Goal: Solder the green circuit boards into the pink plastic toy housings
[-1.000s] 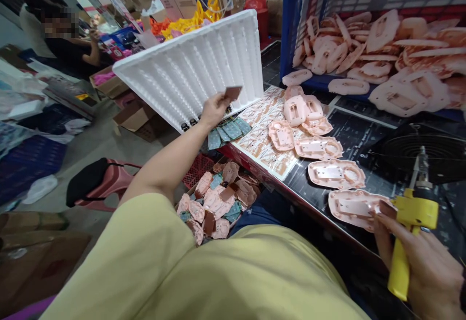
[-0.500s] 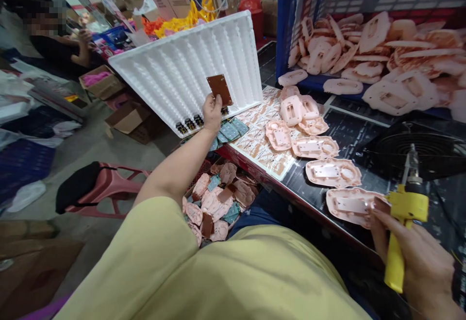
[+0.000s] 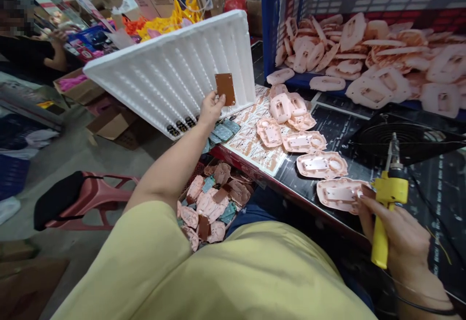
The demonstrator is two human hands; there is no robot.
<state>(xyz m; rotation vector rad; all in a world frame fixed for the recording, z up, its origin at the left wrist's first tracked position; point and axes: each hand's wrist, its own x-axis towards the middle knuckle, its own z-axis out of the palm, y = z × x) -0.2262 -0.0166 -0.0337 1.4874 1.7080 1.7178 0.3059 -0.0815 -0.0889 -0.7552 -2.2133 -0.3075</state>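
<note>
My left hand point(image 3: 211, 110) pinches a brown circuit board point(image 3: 225, 89) by its lower left edge, upright in front of a white ribbed foam tray point(image 3: 171, 67). Below that hand, several green circuit boards point(image 3: 224, 130) lie at the table's edge. Small black parts point(image 3: 181, 126) sit along the tray's lower edge, partly behind my wrist. My right hand point(image 3: 404, 235) is wrapped round a yellow soldering gun point(image 3: 391, 189), its metal tip pointing up and away. The fingertips of this hand reach the right end of the nearest pink plastic shell point(image 3: 340, 194); whether they grip it I cannot tell.
More pink shells point(image 3: 322, 164) form a row on the black mat point(image 3: 335, 121). A blue crate point(image 3: 270, 28) heaped with shells stands behind, beside a black fan-like unit point(image 3: 374, 135). Below the table are discarded shells and boards point(image 3: 211, 203). A stool point(image 3: 91, 198) and another person point(image 3: 29, 53) are leftward.
The brown board in my left hand has shifted slightly right across the foam tray. My view has turned a little right. My right hand keeps the soldering gun beside the nearest shell.
</note>
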